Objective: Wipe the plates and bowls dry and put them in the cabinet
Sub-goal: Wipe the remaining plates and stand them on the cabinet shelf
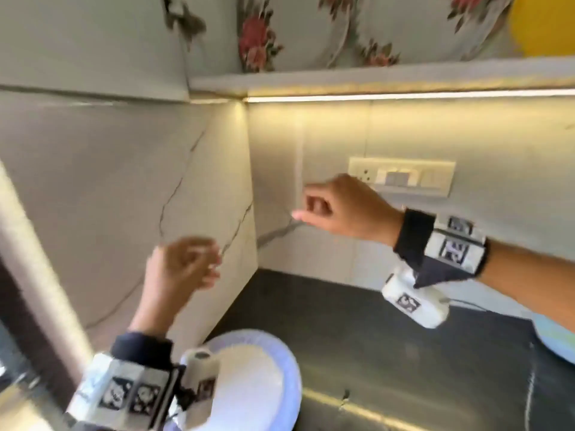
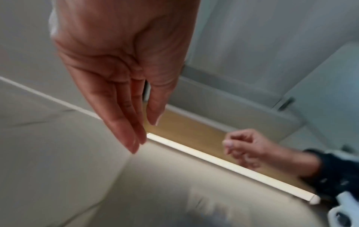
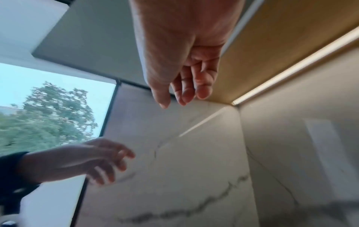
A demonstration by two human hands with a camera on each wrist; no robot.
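Head view: both hands empty, left hand (image 1: 182,262) and right hand (image 1: 339,209) fingers loosely curled; round white blue-rimmed plate (image 1: 273,368) at the dark countertop's (image 1: 404,337) front edge risks a knock from the left wrist.

Both hands are hanging in the air over the counter (image 1: 389,346), the left hand (image 1: 183,265) nearer the side wall, the right hand (image 1: 342,209) before the switch panel (image 1: 401,177). A plate (image 1: 273,374) is lying on the counter under the left wrist. Plates (image 1: 342,29) are standing in the cabinet (image 1: 373,77) above.
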